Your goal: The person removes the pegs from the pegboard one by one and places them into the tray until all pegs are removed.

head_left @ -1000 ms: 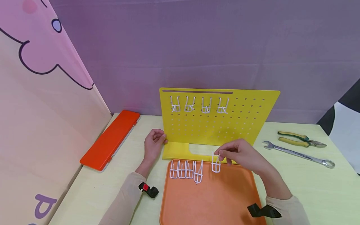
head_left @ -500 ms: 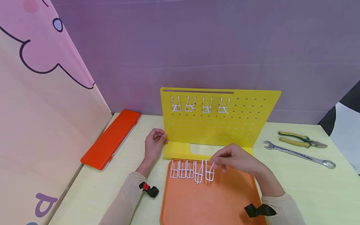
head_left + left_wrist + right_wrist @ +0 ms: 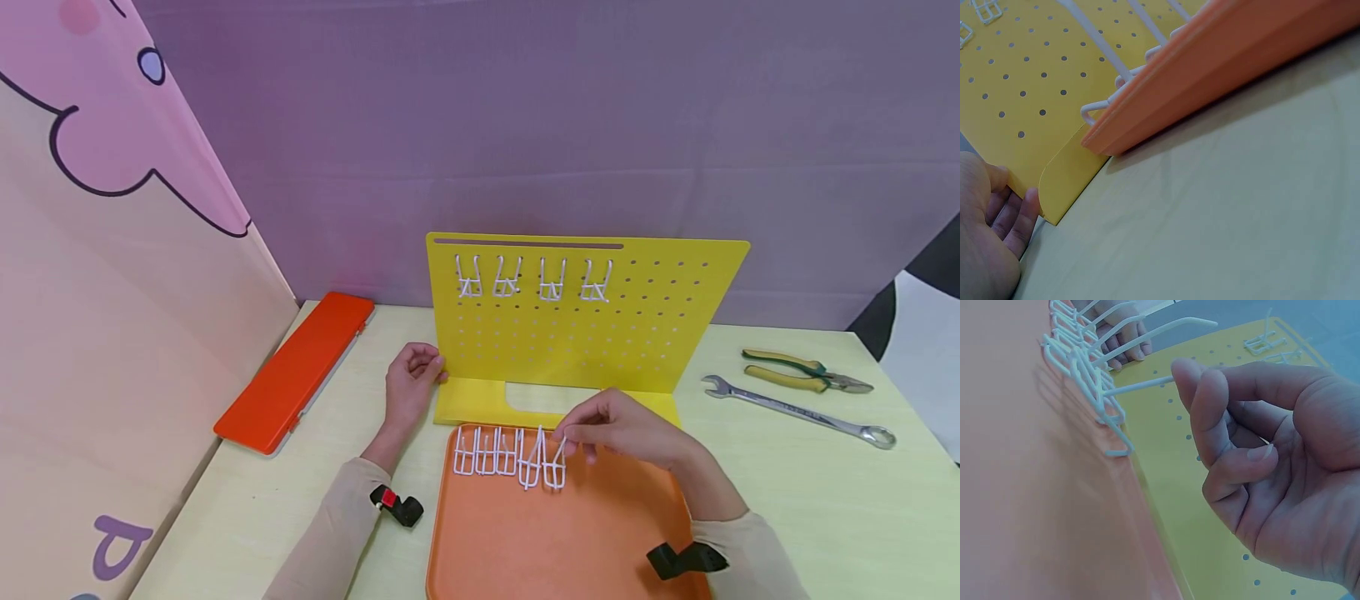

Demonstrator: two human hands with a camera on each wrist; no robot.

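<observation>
My right hand (image 3: 630,429) pinches the upright prong of a white wire hook (image 3: 555,475) between thumb and fingertip. This hook stands at the far edge of the orange tray (image 3: 562,542), at the right end of a row of similar white hooks (image 3: 484,454), close beside its neighbour. Behind the tray stands a yellow pegboard (image 3: 547,342), with several white hooks (image 3: 551,290) hung along its upper rows. My left hand (image 3: 408,387) grips the pegboard's lower left edge; in the left wrist view its fingers (image 3: 1022,225) bend at the board's corner.
An orange-red flat case (image 3: 300,375) lies to the left on the pale table (image 3: 202,533). To the right lie yellow-handled pliers (image 3: 795,372) and a combination wrench (image 3: 798,412). A purple cloth backdrop (image 3: 480,125) rises behind the board.
My right hand has moved left and down with the pinched hook, bringing it beside the row's last hook on the tray. My left hand has stayed at the pegboard's edge.
</observation>
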